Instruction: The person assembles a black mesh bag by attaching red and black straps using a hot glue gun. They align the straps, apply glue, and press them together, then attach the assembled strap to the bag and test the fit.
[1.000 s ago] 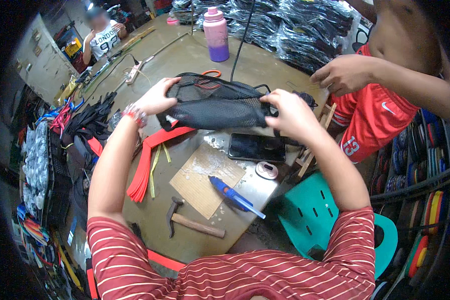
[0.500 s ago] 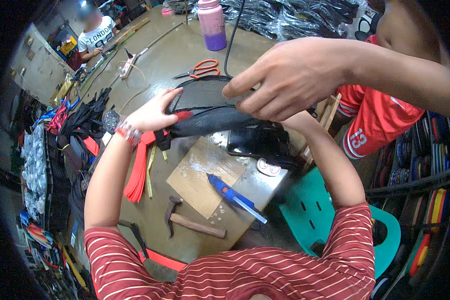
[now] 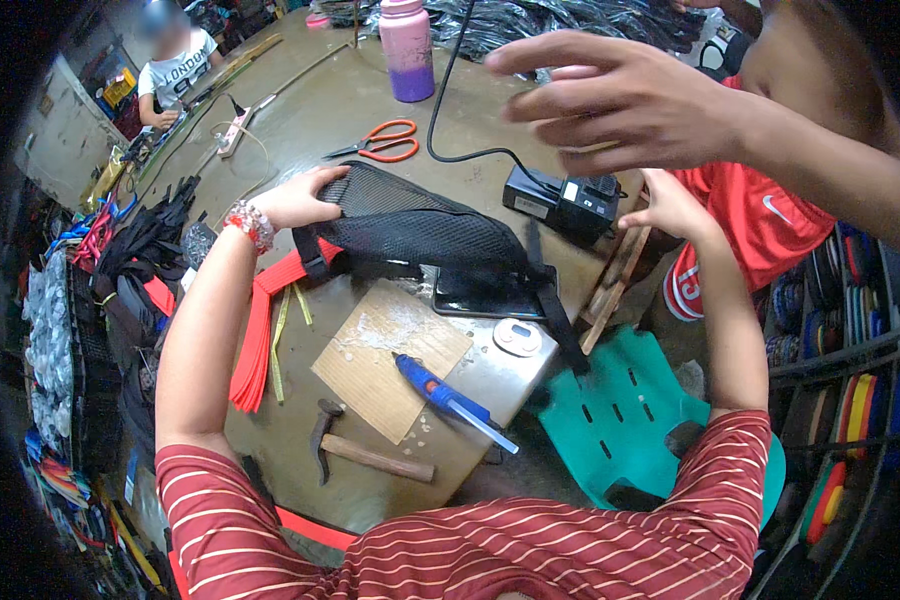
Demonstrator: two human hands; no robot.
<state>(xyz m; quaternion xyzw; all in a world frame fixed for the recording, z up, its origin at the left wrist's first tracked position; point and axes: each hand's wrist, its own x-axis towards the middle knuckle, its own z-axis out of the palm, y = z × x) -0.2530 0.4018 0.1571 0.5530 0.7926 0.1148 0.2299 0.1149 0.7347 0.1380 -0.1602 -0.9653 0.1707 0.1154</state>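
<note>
A black mesh pouch (image 3: 425,228) with dark straps lies across the table in front of me. My left hand (image 3: 302,198) grips its left end, thumb and fingers closed on the mesh edge. Beyond the pouch's right side, my right hand (image 3: 673,208) hovers with nothing in it, thumb and fingers apart, near a wooden strip (image 3: 618,275). Another person's hand (image 3: 620,100) reaches in above it, blurred and apparently holding nothing. Close to the pouch's left end hangs a bundle of red webbing strips (image 3: 258,345).
Nearer me are a blue glue gun (image 3: 432,385), cardboard (image 3: 370,385), a hammer (image 3: 375,458), a black phone-like slab (image 3: 480,292) and a white oval gadget (image 3: 517,338). Farther off are orange-handled scissors (image 3: 388,142), a corded black box (image 3: 565,203) and a pink-purple bottle (image 3: 406,55). A green chair (image 3: 620,410) stands right.
The other person's hand has left the pouch and risen. My right hand has come away rightward, uncovering the corded black box. The pouch has dropped lower, its strap hanging over the table edge.
</note>
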